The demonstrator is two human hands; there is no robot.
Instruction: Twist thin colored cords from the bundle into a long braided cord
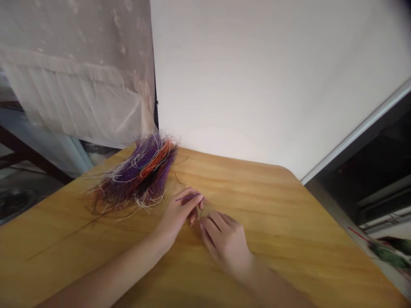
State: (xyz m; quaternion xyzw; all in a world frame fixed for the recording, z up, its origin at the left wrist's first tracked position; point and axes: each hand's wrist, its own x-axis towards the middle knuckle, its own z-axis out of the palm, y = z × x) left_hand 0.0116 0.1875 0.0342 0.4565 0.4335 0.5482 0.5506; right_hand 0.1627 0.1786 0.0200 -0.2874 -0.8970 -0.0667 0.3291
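My left hand [183,207] is closed in a pinch on a thin purple strand [189,196], which lies across its fingers. Close beside it, on the right, my right hand [226,239] is also pinched, knuckles up. A fine dark thread shows in the small gap between both hands, but what the right fingertips hold is hidden. Beyond my left hand lies a large loose bundle of fibre strands [141,169], purple, orange, black and whitish, with frayed ends sticking out.
The wooden table [257,184] has a rounded far corner and meets a white wall [244,77]. A few stray strands trail over the wood near the bundle. A pale curtain [80,90] hangs at the left. Green and red items [390,252] lie beyond the right edge.
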